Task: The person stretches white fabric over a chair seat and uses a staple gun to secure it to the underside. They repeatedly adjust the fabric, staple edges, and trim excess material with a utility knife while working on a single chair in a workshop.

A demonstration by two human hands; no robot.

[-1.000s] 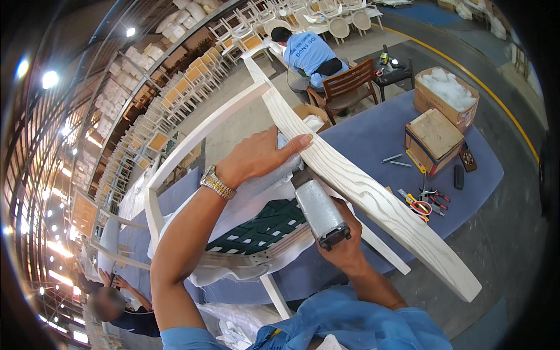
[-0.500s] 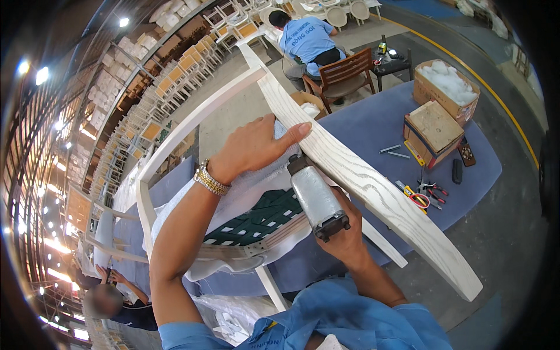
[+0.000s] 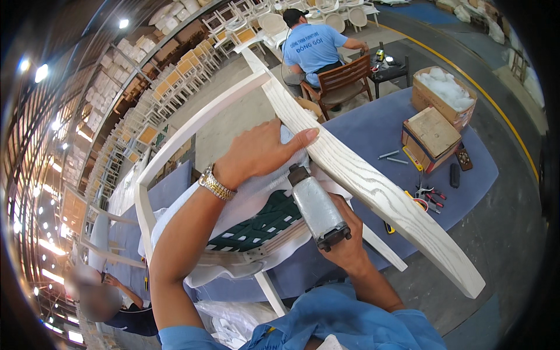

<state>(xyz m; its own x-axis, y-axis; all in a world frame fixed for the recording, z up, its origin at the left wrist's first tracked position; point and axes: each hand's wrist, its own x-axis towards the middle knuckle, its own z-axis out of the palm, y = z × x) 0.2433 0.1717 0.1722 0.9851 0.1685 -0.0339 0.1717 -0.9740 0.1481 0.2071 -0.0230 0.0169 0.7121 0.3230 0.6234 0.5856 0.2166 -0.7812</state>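
A pale wooden chair frame (image 3: 373,181) lies tipped over on the table in front of me, its long grained side piece slanting from far left to near right. White fabric (image 3: 248,201) covers its seat, loose at the near edge, with dark green woven webbing (image 3: 265,221) showing underneath. My left hand (image 3: 254,149), a watch on its wrist, grips the fabric at the seat edge; its thumb presses on the side piece and its fingertips are hidden. My right hand (image 3: 349,245) is wrapped round a silver staple gun (image 3: 318,207), whose black nose points at the fabric beside my left hand.
The blue-covered table (image 3: 472,186) carries pliers (image 3: 430,197), staple strips (image 3: 394,157), a closed carton (image 3: 430,137) and a carton of white stuffing (image 3: 446,93). A co-worker (image 3: 315,46) sits beyond on a brown chair (image 3: 344,81). Another person (image 3: 125,312) is at the lower left.
The view has shifted slightly. My left hand keeps its hold and the staple gun stays close by it. The seated co-worker has straightened and reaches an arm rightward; the person at lower left has moved.
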